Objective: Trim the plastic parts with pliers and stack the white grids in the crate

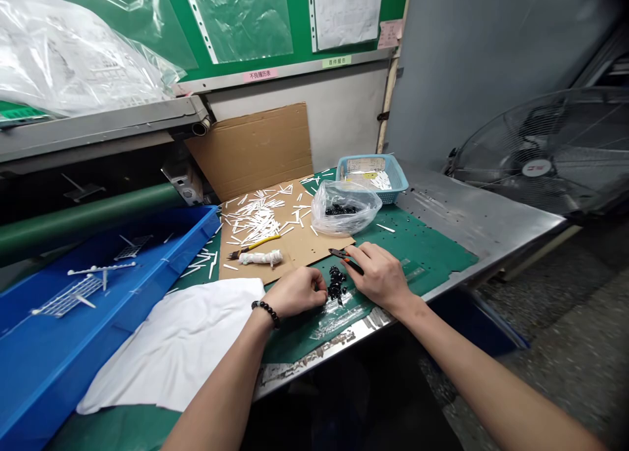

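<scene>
The right hand [378, 277] grips small orange-handled steel cutters [344, 258] over a green cutting mat [427, 254]. The left hand [295, 292] curls against a heap of small black plastic parts [337, 284]; whether it holds one is impossible to tell.

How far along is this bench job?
Done: many loose white plastic sticks lie on the cardboard. In hand: right hand grips orange-handled cutters, left hand beside a black pile. Left: black pieces in the plastic bag, white frames in the blue bin.
</scene>
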Demonstrator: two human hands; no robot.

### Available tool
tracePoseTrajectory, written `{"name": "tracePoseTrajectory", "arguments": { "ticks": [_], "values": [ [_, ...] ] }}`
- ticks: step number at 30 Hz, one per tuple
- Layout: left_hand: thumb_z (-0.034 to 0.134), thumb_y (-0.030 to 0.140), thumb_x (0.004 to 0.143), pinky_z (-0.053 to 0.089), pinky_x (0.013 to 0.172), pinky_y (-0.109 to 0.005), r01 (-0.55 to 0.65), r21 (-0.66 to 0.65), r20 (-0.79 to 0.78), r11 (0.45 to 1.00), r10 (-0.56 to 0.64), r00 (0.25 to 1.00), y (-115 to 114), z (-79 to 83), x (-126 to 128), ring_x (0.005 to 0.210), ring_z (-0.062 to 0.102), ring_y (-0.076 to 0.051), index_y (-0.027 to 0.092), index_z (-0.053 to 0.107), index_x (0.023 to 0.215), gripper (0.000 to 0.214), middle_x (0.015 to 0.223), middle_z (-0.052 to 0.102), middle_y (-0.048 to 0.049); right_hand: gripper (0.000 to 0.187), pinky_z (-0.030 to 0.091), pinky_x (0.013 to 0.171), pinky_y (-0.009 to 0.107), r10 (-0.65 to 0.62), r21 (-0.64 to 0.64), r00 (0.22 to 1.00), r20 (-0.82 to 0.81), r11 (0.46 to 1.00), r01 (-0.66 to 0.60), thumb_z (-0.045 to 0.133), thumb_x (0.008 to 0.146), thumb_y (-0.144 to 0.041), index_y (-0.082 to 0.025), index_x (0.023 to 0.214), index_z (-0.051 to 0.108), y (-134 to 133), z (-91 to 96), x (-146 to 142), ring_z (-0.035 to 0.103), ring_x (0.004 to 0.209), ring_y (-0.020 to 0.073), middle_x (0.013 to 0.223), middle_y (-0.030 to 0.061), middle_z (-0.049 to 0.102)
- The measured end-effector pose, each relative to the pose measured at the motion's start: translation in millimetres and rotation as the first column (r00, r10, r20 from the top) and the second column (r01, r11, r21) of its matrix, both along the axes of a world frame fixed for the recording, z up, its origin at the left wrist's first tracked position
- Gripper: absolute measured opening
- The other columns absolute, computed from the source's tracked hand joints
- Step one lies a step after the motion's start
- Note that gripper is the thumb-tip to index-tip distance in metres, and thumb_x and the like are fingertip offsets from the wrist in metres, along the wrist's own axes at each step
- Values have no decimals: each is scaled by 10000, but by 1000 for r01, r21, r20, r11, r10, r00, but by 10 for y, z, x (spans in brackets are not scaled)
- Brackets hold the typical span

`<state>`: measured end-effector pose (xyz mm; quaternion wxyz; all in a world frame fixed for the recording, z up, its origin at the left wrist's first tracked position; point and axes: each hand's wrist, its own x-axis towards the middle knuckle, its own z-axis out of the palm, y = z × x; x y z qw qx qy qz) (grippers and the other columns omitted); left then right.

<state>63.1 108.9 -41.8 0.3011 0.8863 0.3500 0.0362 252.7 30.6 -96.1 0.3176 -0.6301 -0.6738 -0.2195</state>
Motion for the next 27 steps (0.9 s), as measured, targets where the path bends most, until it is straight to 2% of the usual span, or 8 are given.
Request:
{"name": "tracePoseTrajectory", "arguments": {
  "ticks": [13, 23, 27],
  "values": [
    [523, 164, 691, 286, 543, -265, -62, 227, -45, 972, 74, 996, 13, -43, -50, 586, 542, -196, 217, 649, 694, 137, 623, 640, -47, 187, 351, 710, 315, 9, 8, 1000, -13, 1000, -9, 509, 934, -279, -163, 1037, 613, 6, 6, 3, 497, 773, 216, 831, 68, 569],
    [579, 164, 679, 272, 549, -278, -39, 264, -30, 964, 49, 998, 17, -14, -80, 543, 505, -188, 213, 661, 657, 98, 581, 604, -52, 201, 363, 708, 321, -2, -4, 1000, -22, 1000, 2, 499, 941, -287, -167, 1056, 612, 13, 0, 3, 511, 789, 219, 833, 66, 561],
    [630, 188, 680, 290, 570, -281, -90, 253, 41, 963, 83, 996, 3, -15, -78, 561, 503, -189, 209, 665, 636, 60, 556, 568, -44, 225, 367, 718, 326, -2, -12, 1000, -30, 1000, 2, 483, 954, -310, -164, 1063, 614, 8, 17, 4, 507, 789, 220, 831, 65, 558]
  ]
}}
